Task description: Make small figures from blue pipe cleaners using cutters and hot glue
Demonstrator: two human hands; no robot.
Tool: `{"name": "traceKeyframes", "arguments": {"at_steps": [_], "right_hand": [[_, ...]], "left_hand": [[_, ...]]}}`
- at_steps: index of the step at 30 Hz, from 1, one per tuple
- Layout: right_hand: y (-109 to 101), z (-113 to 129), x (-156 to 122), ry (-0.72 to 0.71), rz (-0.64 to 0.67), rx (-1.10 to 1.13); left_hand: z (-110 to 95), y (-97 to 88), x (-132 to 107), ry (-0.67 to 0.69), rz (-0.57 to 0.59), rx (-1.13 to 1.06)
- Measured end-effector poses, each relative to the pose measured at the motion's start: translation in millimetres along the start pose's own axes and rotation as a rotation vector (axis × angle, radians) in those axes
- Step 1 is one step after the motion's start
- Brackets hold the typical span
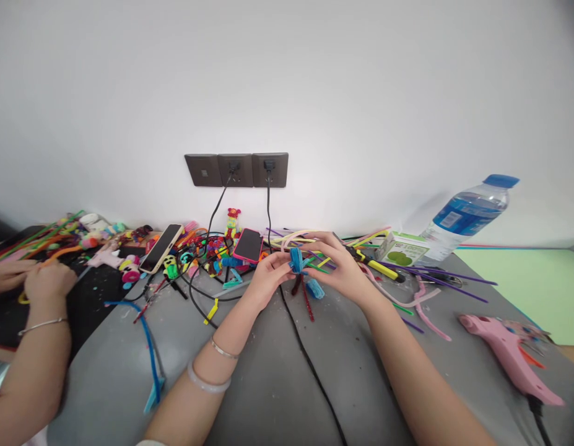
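A small blue bundle of fuzzy pipe cleaner [296,259] is pinched upright between the fingertips of my left hand [269,280]. From the other side my right hand [339,267] closes its thumb and fingers on the same bundle, near its lower end. Just below my fingers, a second light-blue fuzzy piece [315,288] and a dark red pipe cleaner [308,301] show above the grey table; I cannot tell whether they are joined to the bundle. A long blue pipe cleaner [150,344] lies to the left of my left arm.
Ahead are a pink-edged phone [248,245], another phone [161,249], and several fuzzy figures. A black cable [309,362] crosses the table. Rightward stand a juice carton [402,249], a water bottle [470,214] and a pink glue gun [509,359]. Another person's hand [49,282] works at left.
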State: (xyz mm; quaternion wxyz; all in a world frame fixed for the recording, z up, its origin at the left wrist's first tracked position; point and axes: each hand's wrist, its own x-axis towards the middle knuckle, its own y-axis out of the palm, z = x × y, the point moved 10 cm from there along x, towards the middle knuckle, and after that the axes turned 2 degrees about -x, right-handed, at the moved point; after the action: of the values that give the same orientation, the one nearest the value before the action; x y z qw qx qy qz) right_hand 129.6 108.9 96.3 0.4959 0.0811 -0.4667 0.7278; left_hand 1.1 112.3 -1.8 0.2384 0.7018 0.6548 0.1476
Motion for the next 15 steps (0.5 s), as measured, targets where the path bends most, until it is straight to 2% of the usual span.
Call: {"name": "traceKeyframes", "arguments": {"at_steps": [15], "right_hand": [[-0.4,-1.7,0.0,-0.016,-0.017,0.009]], "left_hand": [[-0.3,0.2,2.1,0.015,0.008,-0.035]]}}
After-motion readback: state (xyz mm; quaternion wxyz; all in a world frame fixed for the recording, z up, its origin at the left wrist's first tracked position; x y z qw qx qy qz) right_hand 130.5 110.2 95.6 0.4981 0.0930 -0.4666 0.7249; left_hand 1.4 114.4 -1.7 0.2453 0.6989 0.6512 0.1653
